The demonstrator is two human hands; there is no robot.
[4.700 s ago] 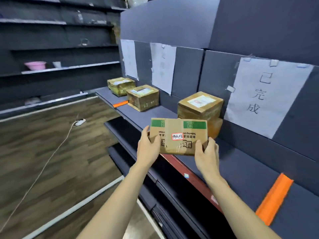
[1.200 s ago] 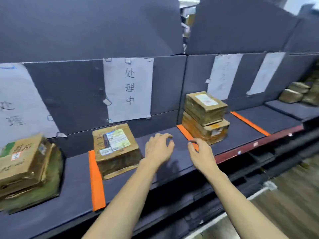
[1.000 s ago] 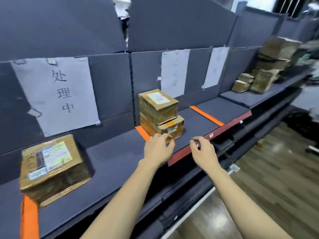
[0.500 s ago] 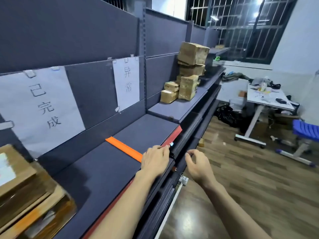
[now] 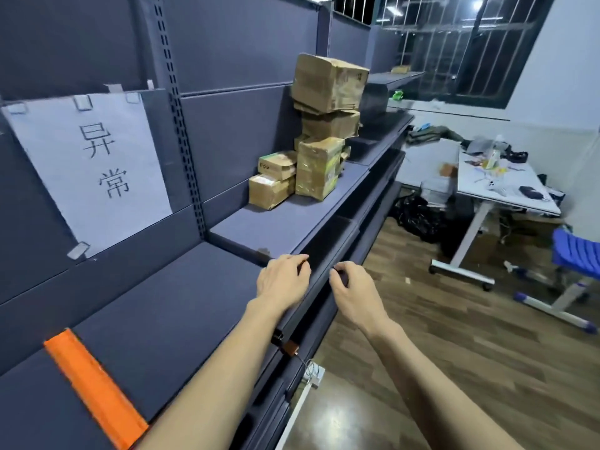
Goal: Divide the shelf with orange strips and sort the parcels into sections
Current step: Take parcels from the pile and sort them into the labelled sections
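Cardboard parcels (image 5: 311, 147), stacked at upper centre of the frame, are being approached by the left hand (image 5: 284, 279) and right hand (image 5: 352, 287), both empty and loosely curled over the shelf (image 5: 181, 287) edge, suggesting another pickup beyond the orange strip (image 5: 94, 388) at lower left.

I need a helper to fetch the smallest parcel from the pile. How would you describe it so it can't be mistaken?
Look along the dark shelf to the parcel pile past the paper sign. At the pile's near left, two small boxes are stacked; take the upper one, with a green-striped top and the flattest shape.
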